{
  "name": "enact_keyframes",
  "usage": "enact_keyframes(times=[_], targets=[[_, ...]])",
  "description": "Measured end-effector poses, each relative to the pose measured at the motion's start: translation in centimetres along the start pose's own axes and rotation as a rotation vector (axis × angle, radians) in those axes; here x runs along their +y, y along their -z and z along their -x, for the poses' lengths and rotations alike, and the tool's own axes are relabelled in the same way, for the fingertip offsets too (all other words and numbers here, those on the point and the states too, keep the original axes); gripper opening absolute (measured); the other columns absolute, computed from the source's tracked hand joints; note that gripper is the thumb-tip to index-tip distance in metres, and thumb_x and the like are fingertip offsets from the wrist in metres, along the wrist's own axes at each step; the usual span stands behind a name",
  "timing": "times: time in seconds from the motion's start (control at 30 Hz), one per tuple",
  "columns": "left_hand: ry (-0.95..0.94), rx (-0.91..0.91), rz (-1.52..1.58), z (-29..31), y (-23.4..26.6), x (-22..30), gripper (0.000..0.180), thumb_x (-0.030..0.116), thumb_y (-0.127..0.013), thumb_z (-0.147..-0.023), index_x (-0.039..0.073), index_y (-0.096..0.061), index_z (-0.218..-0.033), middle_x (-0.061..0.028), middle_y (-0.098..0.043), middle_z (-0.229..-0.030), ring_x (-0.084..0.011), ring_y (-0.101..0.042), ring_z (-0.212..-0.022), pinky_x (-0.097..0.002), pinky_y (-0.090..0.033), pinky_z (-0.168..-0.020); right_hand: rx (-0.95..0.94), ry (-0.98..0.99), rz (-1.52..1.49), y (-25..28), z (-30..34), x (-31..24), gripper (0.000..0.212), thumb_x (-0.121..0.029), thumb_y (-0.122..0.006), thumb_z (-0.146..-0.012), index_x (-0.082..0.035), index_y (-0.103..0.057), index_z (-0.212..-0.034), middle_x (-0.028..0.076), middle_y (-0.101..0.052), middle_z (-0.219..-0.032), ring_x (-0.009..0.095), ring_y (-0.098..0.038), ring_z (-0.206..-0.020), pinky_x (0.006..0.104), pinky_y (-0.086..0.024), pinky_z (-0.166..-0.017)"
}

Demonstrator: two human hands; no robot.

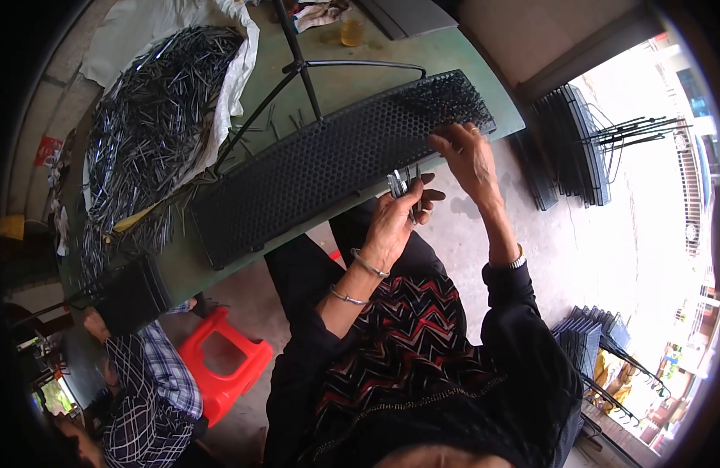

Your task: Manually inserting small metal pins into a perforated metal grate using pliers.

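A long black perforated panel (321, 160) of honeycomb-like holes lies across the green table (422, 56). Small dark pieces stand up thickly from its right end. My left hand (395, 214), below the panel's front edge, is closed around several thin, shiny strips (399, 183). Over the right part of that edge, my right hand (469, 160) has its fingers bent together; what they pinch, if anything, is too small to make out. A black metal rod frame (297, 66) stands against the panel's far side.
A white sack (247, 47) full of thin dark strips (165, 117) lies open at the left. A glass of amber liquid (352, 31) stands at the back. A co-worker in plaid (141, 390) sits near a red stool (227, 363) at lower left. Black panels (574, 148) are stacked on the right.
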State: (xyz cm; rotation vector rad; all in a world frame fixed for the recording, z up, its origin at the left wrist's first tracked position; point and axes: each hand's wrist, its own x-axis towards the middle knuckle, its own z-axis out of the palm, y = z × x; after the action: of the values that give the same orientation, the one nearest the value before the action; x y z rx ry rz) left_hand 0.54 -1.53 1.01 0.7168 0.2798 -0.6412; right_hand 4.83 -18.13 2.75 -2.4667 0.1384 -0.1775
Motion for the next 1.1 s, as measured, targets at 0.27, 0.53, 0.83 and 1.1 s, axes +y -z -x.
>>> enact_keyframes(times=[0.27,0.53,0.83,1.1], targets=[[-0.017,-0.044,-0.051,-0.3,0.6,-0.8,0.017,0.015,-0.058,-0.093,0.005,-0.062,-0.106,-0.0104,-0.068,-0.095,-0.0185,-0.067,-0.083,-0.029,-0.053,-0.067,-0.519,-0.161,-0.689,1.8,1.9,-1.4,0.011,-0.009,-0.06,-0.09,0.002,-0.061,-0.089,0.004,-0.061,-0.083,0.009,-0.059,-0.076,0.024,-0.052,-0.068],[-0.014,-0.067,-0.116,-0.4,0.4,0.0,0.018,0.012,-0.057,-0.093,0.002,-0.061,-0.108,-0.0131,-0.067,-0.099,-0.0222,-0.068,-0.085,-0.0339,-0.057,-0.072,-0.48,-0.123,-0.681,1.5,1.7,-0.6,0.01,-0.01,-0.061,-0.089,-0.001,-0.062,-0.091,0.002,-0.062,-0.081,0.008,-0.058,-0.077,0.024,-0.048,-0.067],[0.077,-0.087,-0.125,-1.0,1.3,0.1,0.026,0.02,-0.058,-0.093,0.002,-0.059,-0.113,-0.016,-0.066,-0.102,-0.0256,-0.066,-0.093,-0.0372,-0.055,-0.079,-0.02,-0.05,-0.466,2.4,1.3,0.2,0.008,-0.007,-0.058,-0.088,0.001,-0.059,-0.091,0.005,-0.066,-0.078,0.011,-0.062,-0.075,0.024,-0.048,-0.068],[0.056,0.035,0.028,-1.9,2.3,-1.3,0.027,0.023,-0.055,-0.095,0.002,-0.055,-0.112,-0.0164,-0.064,-0.104,-0.0248,-0.063,-0.097,-0.0403,-0.052,-0.085,0.357,0.103,-0.3,0.7,-0.8,1.3,0.005,-0.004,-0.058,-0.089,-0.001,-0.058,-0.093,0.007,-0.068,-0.078,0.012,-0.066,-0.073,0.0255,-0.05,-0.067]])
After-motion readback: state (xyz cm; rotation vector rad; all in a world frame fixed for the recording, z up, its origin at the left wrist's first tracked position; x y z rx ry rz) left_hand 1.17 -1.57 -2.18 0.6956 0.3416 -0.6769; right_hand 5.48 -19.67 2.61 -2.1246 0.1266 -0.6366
